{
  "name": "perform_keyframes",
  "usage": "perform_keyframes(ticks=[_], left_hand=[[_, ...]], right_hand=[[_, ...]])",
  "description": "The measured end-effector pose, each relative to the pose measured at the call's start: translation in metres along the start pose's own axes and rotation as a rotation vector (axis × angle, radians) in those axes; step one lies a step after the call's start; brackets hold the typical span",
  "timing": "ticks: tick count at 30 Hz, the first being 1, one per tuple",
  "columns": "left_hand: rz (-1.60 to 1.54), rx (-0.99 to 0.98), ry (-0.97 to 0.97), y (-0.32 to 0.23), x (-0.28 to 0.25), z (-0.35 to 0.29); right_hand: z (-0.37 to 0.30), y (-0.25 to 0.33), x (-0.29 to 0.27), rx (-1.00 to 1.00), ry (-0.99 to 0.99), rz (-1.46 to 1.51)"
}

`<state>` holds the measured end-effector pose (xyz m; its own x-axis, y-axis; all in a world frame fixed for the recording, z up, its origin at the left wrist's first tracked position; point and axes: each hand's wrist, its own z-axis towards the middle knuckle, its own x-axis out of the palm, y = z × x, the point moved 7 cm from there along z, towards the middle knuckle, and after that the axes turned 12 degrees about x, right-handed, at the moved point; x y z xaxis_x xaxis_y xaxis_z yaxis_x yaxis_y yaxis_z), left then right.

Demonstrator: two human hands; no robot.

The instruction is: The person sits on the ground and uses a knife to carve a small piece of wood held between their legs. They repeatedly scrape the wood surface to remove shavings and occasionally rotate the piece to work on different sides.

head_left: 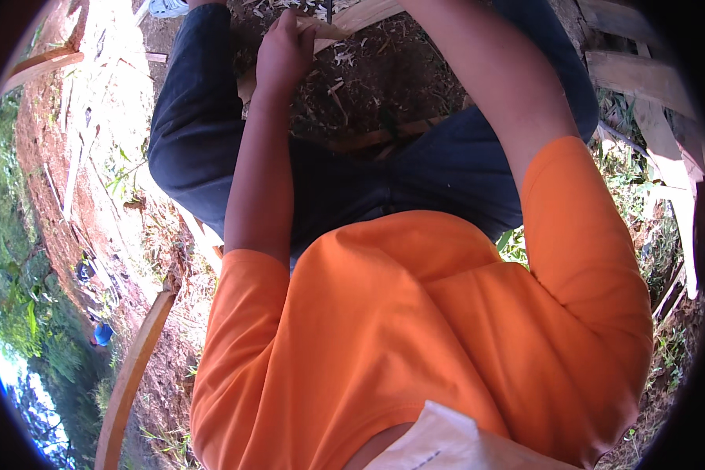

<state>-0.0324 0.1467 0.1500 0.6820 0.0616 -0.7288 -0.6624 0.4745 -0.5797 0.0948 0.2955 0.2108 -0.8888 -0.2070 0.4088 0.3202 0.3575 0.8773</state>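
My left hand (284, 51) is at the upper edge, left of the middle. Its fingers are curled over the end of a pale piece of wood (368, 14), which slants up and out of the picture. Beside that hand, a thin dark upright piece (329, 11) meets the wood; too little of it shows to name. My right forearm (486, 63) reaches up past the top edge, and the right hand is beyond the picture. Pale wood shavings (350, 56) lie on the dark soil below the wood.
My legs in dark trousers (192, 125) are spread around the work. A curved wooden pole (135, 368) stands at the lower left. Weathered boards (638, 78) lie at the right. Sunlit reddish ground and green plants (23, 290) stretch off to the left.
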Motion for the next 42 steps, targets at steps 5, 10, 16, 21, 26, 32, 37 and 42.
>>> perform_keyframes(ticks=[5, 10, 16, 21, 26, 32, 37, 42], left_hand=[[-0.017, -0.052, -0.032, 0.008, -0.008, -0.007], [-0.049, -0.112, -0.047, 0.022, -0.003, -0.009], [-0.061, -0.147, -0.009, 0.032, -0.007, -0.013], [-0.042, -0.166, 0.063, 0.026, -0.009, -0.002], [-0.107, -0.293, 0.094, 0.026, -0.014, 0.004], [-0.223, -0.299, 0.054, 0.036, -0.009, 0.0], [-0.167, -0.298, 0.08, 0.035, -0.011, -0.002], [-0.172, -0.371, 0.15, 0.036, -0.007, -0.002]], right_hand=[[-0.019, 0.002, -0.048, -0.099, -0.416, 0.135], [-0.032, -0.017, -0.092, -0.057, -0.615, 0.506], [-0.044, 0.006, -0.061, -0.149, -0.428, 0.618], [-0.038, 0.011, -0.023, -0.107, -0.119, 0.391], [-0.029, 0.002, -0.013, -0.065, -0.126, 0.307], [-0.027, 0.0, -0.008, -0.016, -0.146, 0.388], [-0.029, 0.003, -0.014, -0.068, -0.215, 0.411], [-0.018, 0.004, -0.009, -0.083, -0.266, 0.274]])
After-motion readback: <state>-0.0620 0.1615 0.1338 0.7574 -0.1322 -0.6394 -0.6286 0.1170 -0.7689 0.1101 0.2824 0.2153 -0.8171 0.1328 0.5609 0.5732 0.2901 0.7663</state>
